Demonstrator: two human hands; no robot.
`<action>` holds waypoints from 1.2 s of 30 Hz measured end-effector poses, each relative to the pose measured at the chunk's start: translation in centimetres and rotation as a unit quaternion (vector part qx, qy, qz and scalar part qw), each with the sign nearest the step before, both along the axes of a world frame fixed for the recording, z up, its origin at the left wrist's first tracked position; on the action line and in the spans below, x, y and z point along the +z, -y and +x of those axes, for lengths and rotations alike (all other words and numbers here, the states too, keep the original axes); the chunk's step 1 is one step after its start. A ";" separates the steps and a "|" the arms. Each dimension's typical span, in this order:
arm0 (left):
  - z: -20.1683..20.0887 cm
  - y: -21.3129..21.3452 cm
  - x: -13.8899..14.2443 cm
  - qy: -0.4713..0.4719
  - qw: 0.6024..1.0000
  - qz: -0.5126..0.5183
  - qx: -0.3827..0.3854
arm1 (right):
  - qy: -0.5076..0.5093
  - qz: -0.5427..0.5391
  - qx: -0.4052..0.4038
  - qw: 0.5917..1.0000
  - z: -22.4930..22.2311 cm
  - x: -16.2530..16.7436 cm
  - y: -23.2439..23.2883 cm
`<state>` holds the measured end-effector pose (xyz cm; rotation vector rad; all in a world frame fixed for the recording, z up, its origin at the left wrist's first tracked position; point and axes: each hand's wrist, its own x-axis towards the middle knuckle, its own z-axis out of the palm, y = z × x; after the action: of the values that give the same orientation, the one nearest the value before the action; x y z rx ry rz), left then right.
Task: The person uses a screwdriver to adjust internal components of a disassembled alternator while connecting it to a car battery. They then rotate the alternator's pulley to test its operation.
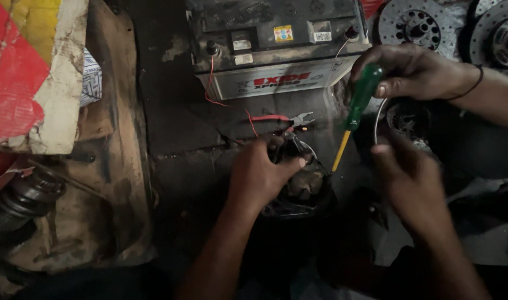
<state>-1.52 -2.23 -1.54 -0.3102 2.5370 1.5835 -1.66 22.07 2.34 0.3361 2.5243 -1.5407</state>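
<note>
Head view: a dark, round motor-like part [301, 186] sits on the dark floor [187, 144], just in front of a car battery [276, 47], which serves as the landmark for what follows. The left hand [259, 178] is clenched over the near-left side of this part, fingers wrapped on its upper edge, thumb pointing toward the battery. The right hand [409, 183] hovers to the right of the part, blurred; its grip cannot be judged, though the fingers appear loosely curled and hold nothing visible. A third hand [415, 72], belonging to another person and wearing a thin dark wristband, enters from the right at the battery's near-right corner; it grasps a screwdriver [354, 116] with a green handle and yellow shaft, angled down so that the tip meets the right edge of the round part. Between the part and the battery lie red-handled pliers [284, 118], jaws pointing right. A thin red wire [220, 91] runs from the battery's left terminal down toward the pliers. Beyond the battery's right end rest perforated metal discs [420, 25], partly cut off by the frame edge. Well to the battery's left lies a worn brown board [115, 166], with red and yellow cardboard [26, 72] at the far-left top, and a black ribbed rubber boot [20, 197] below it.
</note>
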 end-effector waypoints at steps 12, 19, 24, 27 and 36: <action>-0.2 0.8 -0.2 0.043 0.999 -0.018 -0.012 | 0.007 -0.108 0.029 0.994 5.5 2.2 4.0; -0.3 0.9 0.1 0.030 0.999 0.000 -0.033 | 0.028 -0.061 0.058 0.996 4.5 1.0 4.8; -0.4 0.8 0.2 0.044 0.998 -0.017 -0.036 | -0.013 -0.057 0.043 0.997 4.6 0.2 5.3; -0.3 0.7 0.2 0.047 0.998 0.026 -0.040 | -0.008 0.012 0.039 0.999 4.2 0.1 5.5; -0.6 0.7 0.5 0.044 0.998 -0.018 -0.041 | -0.080 0.158 0.087 0.980 4.1 2.4 5.4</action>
<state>-2.09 -2.92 -1.04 -0.2703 2.4816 1.4632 2.45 16.65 4.70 0.0262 2.8390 -1.1458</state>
